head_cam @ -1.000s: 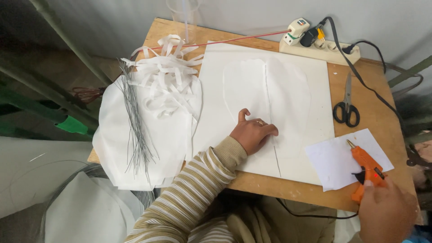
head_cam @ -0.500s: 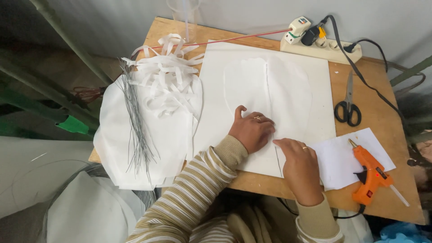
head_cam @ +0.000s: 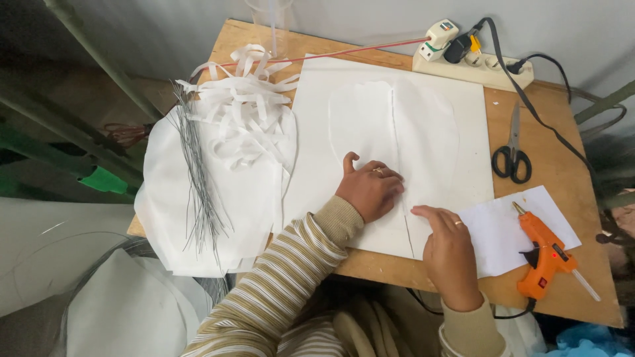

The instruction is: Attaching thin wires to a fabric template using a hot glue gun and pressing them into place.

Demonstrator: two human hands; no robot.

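Observation:
My left hand [head_cam: 369,190] lies flat on a large white sheet [head_cam: 423,119] spread over a wooden table [head_cam: 562,132], fingers pressing just left of a thin line that runs down the sheet's middle. My right hand [head_cam: 450,248] presses its fingertips on the sheet's lower part, just right of that line. Neither hand holds anything. An orange glue gun [head_cam: 544,254] rests on a small white paper [head_cam: 496,231] to the right of my right hand.
Black scissors [head_cam: 512,155] lie at the right. A white power strip [head_cam: 473,63] with plugs and cables sits at the back. White paper strips [head_cam: 248,116], thin grey wires [head_cam: 198,178] and stacked white sheets [head_cam: 172,218] cover the left edge.
My right hand put the glue gun down on the small paper, then came left onto the white sheet beside my left hand. The left hand has barely moved.

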